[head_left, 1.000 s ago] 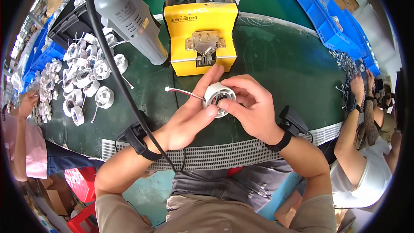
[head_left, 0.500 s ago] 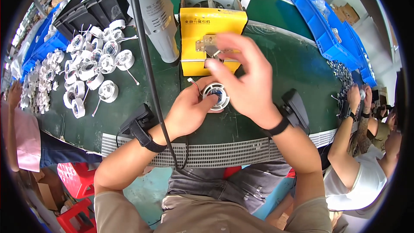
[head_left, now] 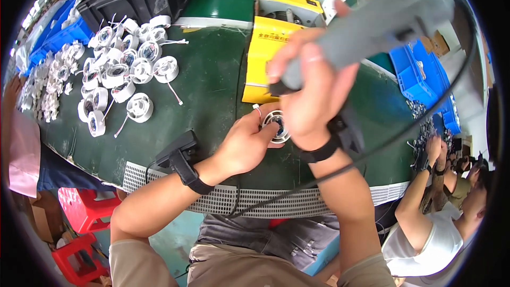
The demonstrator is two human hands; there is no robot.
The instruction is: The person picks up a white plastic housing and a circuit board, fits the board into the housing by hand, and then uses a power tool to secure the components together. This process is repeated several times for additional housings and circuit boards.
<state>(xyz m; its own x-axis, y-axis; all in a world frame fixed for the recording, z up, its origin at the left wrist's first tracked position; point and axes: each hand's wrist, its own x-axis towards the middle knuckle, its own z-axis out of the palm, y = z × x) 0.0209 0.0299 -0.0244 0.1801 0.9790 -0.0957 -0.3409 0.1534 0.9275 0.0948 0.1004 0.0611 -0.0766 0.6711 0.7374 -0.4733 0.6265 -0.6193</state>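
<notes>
My left hand (head_left: 248,141) grips a round white housing (head_left: 275,126) with a dark circuit board inside, thumb pressed onto its middle and a short wire with a white plug beside it. My right hand (head_left: 316,82) is wrapped round a grey electric screwdriver (head_left: 366,26), blurred by motion. The tool is tilted, its dark tip end at the lower left above the housing and apart from it. Behind my hands stands the yellow screw feeder box (head_left: 268,48), partly covered by the right hand.
Many similar white housings (head_left: 139,107) with wires lie piled at the left. A black crate (head_left: 138,2) stands behind them. Blue bins (head_left: 425,77) line the right side. The screwdriver's black cable (head_left: 393,146) arcs across my right forearm. A co-worker (head_left: 425,228) sits at the right.
My right hand, bare before, has taken hold of the grey screwdriver, which was left of the yellow box, and swung it rightward. The cable moved across to the right. My left hand still holds the housing.
</notes>
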